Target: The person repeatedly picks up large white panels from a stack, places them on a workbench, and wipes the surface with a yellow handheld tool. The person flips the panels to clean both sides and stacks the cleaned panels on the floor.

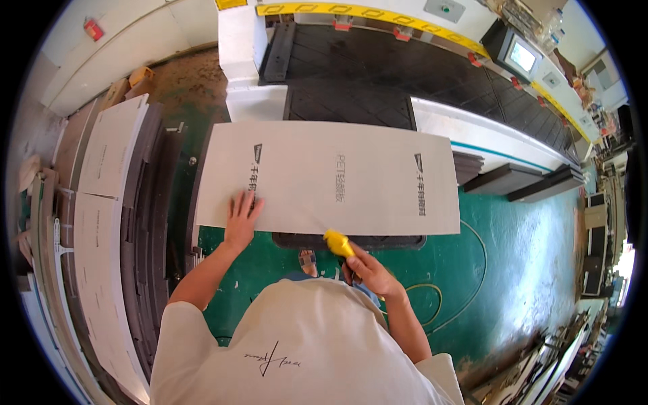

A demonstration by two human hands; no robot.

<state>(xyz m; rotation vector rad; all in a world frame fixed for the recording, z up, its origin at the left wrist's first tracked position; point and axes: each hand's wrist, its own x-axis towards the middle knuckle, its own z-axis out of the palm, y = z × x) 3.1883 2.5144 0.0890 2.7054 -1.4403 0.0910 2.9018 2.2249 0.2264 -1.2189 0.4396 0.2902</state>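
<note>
A large pale grey panel (304,182) with dark printing lies flat in front of me, its long side running left to right. My left hand (243,219) rests on its near left part, palm down with the fingers spread. Just past the panel's near edge, right of the middle, my right hand (370,271) is wrapped around a yellow air blow gun (339,244). The gun's head points at the near edge of the panel. Its lower part is hidden by my fingers. Below the panel a dark support (398,241) shows along the near side.
Stacked boards (101,229) stand on the left. Beyond the panel is a machine with a dark bed (378,74), a yellow-striped beam (378,13) and a screen (522,57). A thin hose (482,270) curls over the green floor at right. More dark boards (506,178) lie beside the machine.
</note>
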